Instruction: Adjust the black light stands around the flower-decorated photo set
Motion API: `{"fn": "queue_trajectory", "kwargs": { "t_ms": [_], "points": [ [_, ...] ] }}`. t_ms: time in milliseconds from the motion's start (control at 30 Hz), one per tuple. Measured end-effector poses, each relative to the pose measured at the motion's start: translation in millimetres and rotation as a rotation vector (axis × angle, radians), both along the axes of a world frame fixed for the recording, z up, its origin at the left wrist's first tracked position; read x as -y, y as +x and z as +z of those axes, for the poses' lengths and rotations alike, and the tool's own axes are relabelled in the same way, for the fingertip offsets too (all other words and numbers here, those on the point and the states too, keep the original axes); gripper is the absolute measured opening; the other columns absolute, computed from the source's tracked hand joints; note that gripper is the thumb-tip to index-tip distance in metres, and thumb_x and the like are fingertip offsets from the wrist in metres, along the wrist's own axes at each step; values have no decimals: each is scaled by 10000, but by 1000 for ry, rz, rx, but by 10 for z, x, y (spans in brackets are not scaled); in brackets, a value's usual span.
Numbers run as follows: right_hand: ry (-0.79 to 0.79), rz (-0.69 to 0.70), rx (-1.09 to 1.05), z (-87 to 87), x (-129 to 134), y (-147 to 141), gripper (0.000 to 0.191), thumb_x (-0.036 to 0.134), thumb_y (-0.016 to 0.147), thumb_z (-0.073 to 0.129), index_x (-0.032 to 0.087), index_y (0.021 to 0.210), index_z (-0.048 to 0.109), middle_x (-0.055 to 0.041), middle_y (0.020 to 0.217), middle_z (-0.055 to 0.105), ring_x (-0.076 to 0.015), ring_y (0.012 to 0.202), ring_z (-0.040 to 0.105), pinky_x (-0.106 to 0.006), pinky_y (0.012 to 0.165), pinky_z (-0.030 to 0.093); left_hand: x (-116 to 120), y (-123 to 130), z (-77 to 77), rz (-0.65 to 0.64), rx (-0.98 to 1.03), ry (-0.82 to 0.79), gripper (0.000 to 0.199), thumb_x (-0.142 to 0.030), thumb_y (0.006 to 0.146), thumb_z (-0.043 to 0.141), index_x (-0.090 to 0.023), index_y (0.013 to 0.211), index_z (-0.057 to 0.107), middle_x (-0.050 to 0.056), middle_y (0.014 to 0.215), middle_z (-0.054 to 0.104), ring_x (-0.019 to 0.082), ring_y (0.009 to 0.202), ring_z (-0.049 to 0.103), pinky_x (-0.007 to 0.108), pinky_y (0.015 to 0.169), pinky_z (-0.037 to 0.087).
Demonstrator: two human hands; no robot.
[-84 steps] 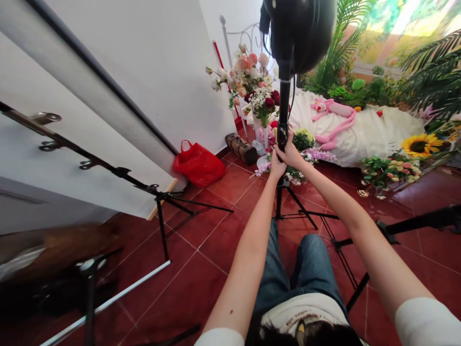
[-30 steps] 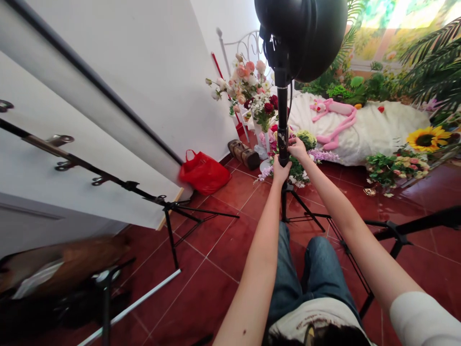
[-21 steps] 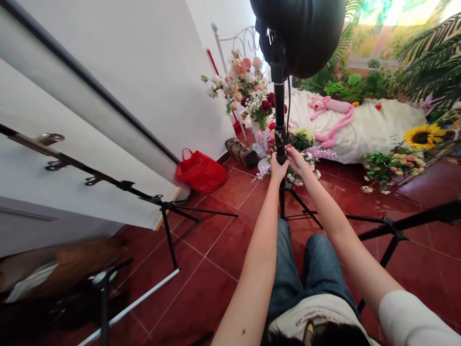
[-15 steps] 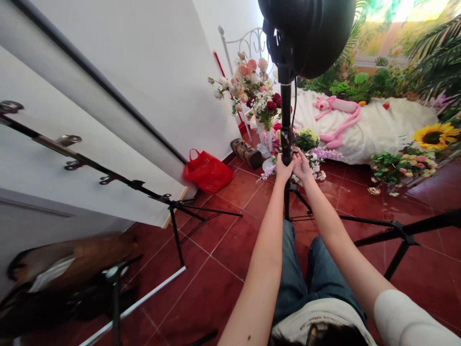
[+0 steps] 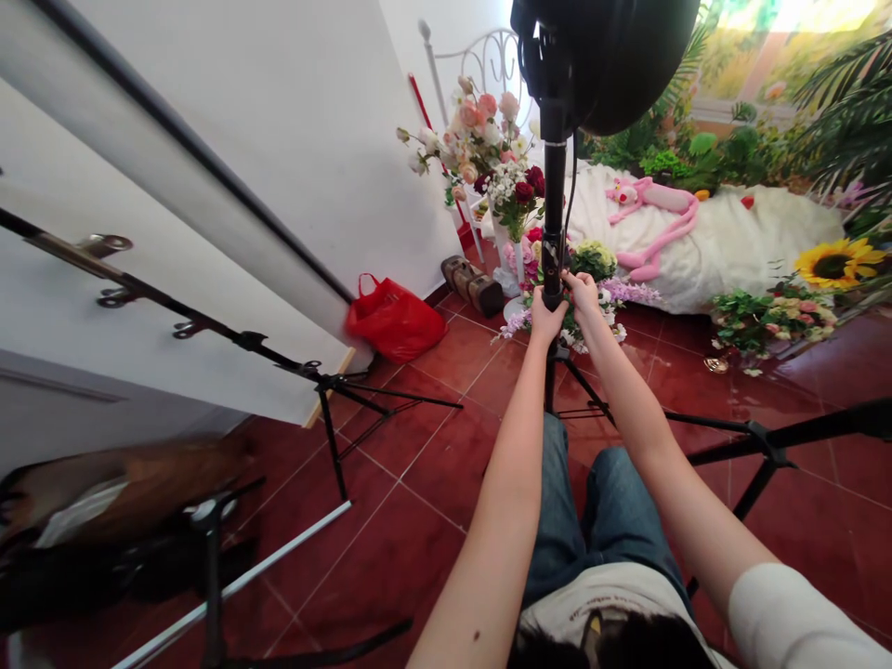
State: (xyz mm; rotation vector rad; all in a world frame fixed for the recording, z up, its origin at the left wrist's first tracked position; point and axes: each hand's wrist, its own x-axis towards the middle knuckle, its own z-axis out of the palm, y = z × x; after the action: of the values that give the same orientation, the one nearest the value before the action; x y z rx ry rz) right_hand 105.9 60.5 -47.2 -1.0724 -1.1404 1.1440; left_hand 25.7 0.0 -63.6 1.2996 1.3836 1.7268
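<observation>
A black light stand (image 5: pixel 554 195) rises upright before me, with a large black lamp head (image 5: pixel 613 70) on top, partly cut off by the upper edge. My left hand (image 5: pixel 547 321) is wrapped round the stand's pole at a collar low on the column. Just right of it and slightly higher, my right hand (image 5: pixel 583 295) pinches at the side of the pole with thumb and fingers. The small part between those fingertips is mostly hidden. A thin black cable (image 5: pixel 572 190) hangs beside the pole. The stand's legs spread below my hands, close to my knees.
Artificial flowers (image 5: pixel 488 139) stand behind the pole. Behind them lies a white-draped bed (image 5: pixel 767 237) with a pink plush toy (image 5: pixel 659 209). To the left are a red bag (image 5: pixel 396 318), a backdrop stand (image 5: pixel 324 383) and a white rod (image 5: pixel 237 585). Black stand legs (image 5: pixel 770 446) reach in from the right.
My right fingers have moved a little up the pole, while my left hand keeps its grip. The whole view has shifted slightly, with the lamp head now higher in the picture.
</observation>
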Motion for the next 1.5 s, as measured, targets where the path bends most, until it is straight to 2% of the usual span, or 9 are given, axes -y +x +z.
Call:
{"fn": "queue_trajectory", "kwargs": {
  "t_ms": [133, 333, 467, 600, 767, 933, 1200, 1367, 1500],
  "points": [
    [-14, -183, 52, 82, 126, 14, 490, 597, 694, 748, 236, 834, 448, 13, 787, 560, -132, 710, 584, -263, 662, 498, -21, 8, -32, -20, 17, 15, 375, -139, 662, 740, -222, 914, 475, -3, 860, 648, 182, 847, 644, 347, 857, 535],
    [-31, -8, 36, -17, 656, 420, 389, 559, 785, 666, 213, 923, 552, -37, 860, 682, -163, 854, 676, -305, 790, 546, -29, 16, -37, 14, -15, -14, 362, -84, 657, 709, -221, 901, 478, 3, 859, 637, 186, 858, 636, 380, 931, 521],
    [-61, 18, 11, -248, 1207, 1174, 394, 524, 705, 762, 213, 896, 613, -43, 870, 731, -180, 874, 714, -327, 811, 572, -26, 42, -20, 32, -56, -48, 347, -90, 685, 693, -218, 926, 479, 16, 901, 653, 185, 880, 648, 380, 948, 524],
    [-127, -175, -26, -375, 1740, 2217, 368, 444, 675, 810, 193, 894, 656, -26, 780, 744, -153, 765, 725, -297, 765, 590, 56, 97, 12, 117, -155, -155, 364, -153, 761, 684, -201, 1075, 506, 60, 981, 679, 221, 970, 671, 382, 968, 517],
    [-181, -495, -104, -195, 2277, 3377, 140, 264, 776, 734, 207, 863, 641, -8, 745, 749, -137, 684, 730, -248, 643, 604, 311, 313, 80, 362, -309, -217, 489, -391, 845, 689, -191, 1245, 492, 177, 1244, 608, 330, 1253, 576, 460, 1074, 434],
    [-233, -674, -244, 74, 2660, 3857, 149, 227, 920, 534, 184, 845, 656, -10, 716, 734, -100, 638, 718, -208, 641, 604, 497, 958, 145, 642, -169, -213, 280, -252, 988, 388, -160, 1243, 458, 208, 1241, 522, 294, 1282, 530, 449, 1058, 421],
    [-336, -547, -536, 257, 2997, 3971, 191, 189, 917, 481, 189, 921, 672, -6, 720, 743, -92, 589, 700, -185, 594, 583, 523, 2576, 174, 49, -131, 36, 106, -255, 947, 502, -184, 1024, 486, 125, 1084, 595, 201, 998, 614, 348, 978, 456],
    [-339, -220, -933, 246, 3202, 4057, 369, 486, 935, 511, 164, 1028, 665, -59, 825, 762, -144, 676, 721, -258, 620, 612, 792, 3718, 381, -551, -46, 201, 327, -506, 932, 555, -210, 1057, 500, 73, 1012, 653, 163, 882, 658, 304, 880, 496],
    [-224, -99, -1159, 143, 3312, 4117, 338, 475, 957, 498, 168, 994, 634, -47, 828, 756, -133, 707, 717, -250, 647, 614, 1084, 4416, 509, -843, 23, 171, 440, -596, 887, 585, -216, 1096, 514, 71, 1029, 680, 165, 956, 673, 294, 874, 501]
  ]
}}
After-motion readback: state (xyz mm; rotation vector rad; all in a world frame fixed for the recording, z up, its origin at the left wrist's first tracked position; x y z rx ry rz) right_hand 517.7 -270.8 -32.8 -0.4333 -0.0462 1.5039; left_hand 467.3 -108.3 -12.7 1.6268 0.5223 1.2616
